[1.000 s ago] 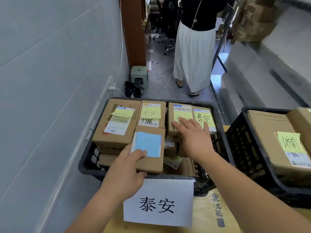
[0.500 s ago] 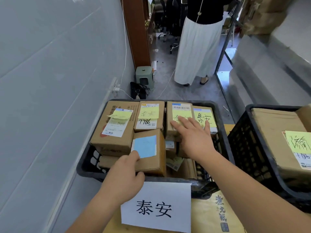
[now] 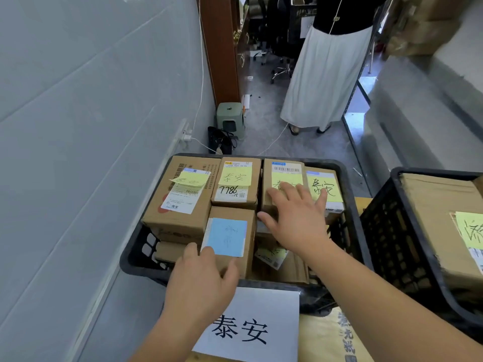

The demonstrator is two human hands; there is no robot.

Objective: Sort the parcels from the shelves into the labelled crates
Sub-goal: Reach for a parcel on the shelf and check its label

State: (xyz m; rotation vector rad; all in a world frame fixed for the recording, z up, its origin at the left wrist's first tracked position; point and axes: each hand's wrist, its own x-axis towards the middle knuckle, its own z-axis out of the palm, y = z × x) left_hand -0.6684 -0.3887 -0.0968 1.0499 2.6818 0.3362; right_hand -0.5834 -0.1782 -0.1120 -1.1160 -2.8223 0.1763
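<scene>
We are resting our left hand (image 3: 202,280) on the near end of the blue-noted parcel (image 3: 230,239), fingers loosely spread over its edge, not closed around it. Our right hand (image 3: 295,218) is lying flat and wide open at two o'clock from it, covering the yellow-noted parcel (image 3: 283,184). Both parcels are sitting inside the black crate (image 3: 136,259), whose white paper label (image 3: 251,327) is hanging at six o'clock. A second black crate (image 3: 392,241) is standing at three o'clock.

Black crate (image 3: 136,259) labelled 泰安, packed with sticky-noted cardboard parcels (image 3: 180,202)
</scene>
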